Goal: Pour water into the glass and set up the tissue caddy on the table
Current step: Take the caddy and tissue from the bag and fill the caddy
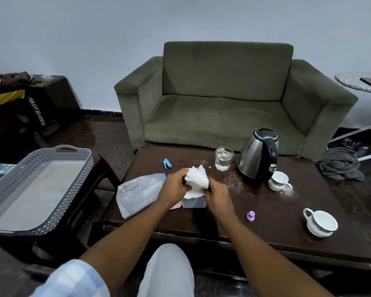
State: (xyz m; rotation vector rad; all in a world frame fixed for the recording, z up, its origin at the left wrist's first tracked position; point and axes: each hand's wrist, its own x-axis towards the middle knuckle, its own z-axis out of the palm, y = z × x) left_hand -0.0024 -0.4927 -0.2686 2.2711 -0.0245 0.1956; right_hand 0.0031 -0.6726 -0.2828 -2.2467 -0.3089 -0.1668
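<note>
Count on the bench: one glass with water in it, one steel kettle, two white cups on saucers, one blue stapler, one small purple cap, one clear plastic bag, one grey tissue caddy, one bunch of white tissues.

Hands: two. Left hand and right hand meet over the caddy; each grip is closed on the tissues, left from the left side, right from the lower right. The tissues stand bunched above the caddy's open top, lower end at its mouth.

Positions: caddy sits at bench centre, toward the near half. Bag lies flat just left of it, partly over the left bench edge. Glass stands behind the caddy, just left of the kettle, apart from it. Near cup sits close to the right front edge; far cup touches or nearly touches the kettle base, cannot tell which. Stapler lies toward the back left.

Open room: bare bench surface between the caddy and the near cup, holding only the purple cap; also a bare strip along the front edge. One grey perforated tray rests on a side stand to the left, off the bench. One green sofa behind.
</note>
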